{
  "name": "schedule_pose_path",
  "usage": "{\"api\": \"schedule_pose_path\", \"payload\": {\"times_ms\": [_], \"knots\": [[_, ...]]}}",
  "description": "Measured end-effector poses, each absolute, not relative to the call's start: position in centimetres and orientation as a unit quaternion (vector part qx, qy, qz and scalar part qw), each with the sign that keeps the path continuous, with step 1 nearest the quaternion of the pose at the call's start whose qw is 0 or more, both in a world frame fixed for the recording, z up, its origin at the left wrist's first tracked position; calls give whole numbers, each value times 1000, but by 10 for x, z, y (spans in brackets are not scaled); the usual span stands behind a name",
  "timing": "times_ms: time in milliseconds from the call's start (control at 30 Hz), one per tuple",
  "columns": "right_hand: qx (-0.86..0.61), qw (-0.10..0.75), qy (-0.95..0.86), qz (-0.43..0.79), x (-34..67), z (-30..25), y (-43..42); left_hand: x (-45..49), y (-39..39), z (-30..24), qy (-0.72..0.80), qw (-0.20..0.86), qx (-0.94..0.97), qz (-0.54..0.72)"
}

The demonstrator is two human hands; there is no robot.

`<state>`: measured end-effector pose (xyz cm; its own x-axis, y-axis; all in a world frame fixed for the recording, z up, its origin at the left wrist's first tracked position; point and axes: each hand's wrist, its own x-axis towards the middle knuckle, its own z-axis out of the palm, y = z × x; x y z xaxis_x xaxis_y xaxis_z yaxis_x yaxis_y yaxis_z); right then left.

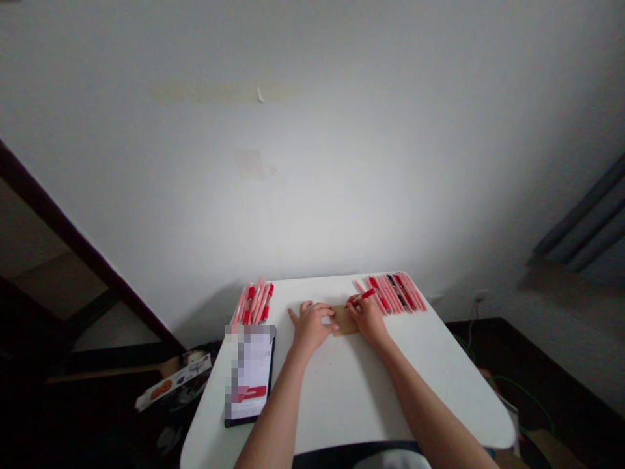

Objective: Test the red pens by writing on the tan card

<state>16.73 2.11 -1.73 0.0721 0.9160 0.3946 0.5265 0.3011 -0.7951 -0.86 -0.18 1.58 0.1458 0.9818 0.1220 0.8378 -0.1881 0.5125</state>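
Observation:
A small piece of brown paper or card [344,320] lies flat on the white table [342,391], between my two hands. My left hand [311,324] rests at its left edge, fingers spread and the fingertips touching the paper. In my right hand [367,318] a red pen [364,297] is gripped, slanting over the paper's upper right edge. Its tip is too small and too near the fingers to make out.
Pink and red pens [396,293] lie side by side at the back right. Another bunch of pens [252,301] is at the back left. In front of that bunch lies a tablet [251,374], its screen partly blurred. A bare wall [312,195] rises behind the table.

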Motion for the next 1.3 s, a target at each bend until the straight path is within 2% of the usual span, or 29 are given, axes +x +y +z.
{"api": "schedule_pose_path", "payload": {"times_ms": [333,600,667,800,900,1300], "knots": [[-488,569,-625,217,174,-14,14,-9,-2,16,617,149,744,209],[-487,598,-560,303,181,-9,13,-10,-1,14,642,106,738,179],[-475,629,-522,326,182,-9,15,-10,-1,14,650,99,733,174],[-394,688,-414,448,183,-10,18,-9,-1,13,659,96,726,173],[-358,691,-384,496,184,-4,17,-10,-1,12,656,93,727,178],[-347,659,-443,500,198,6,8,-11,-1,12,650,89,732,186]]}}
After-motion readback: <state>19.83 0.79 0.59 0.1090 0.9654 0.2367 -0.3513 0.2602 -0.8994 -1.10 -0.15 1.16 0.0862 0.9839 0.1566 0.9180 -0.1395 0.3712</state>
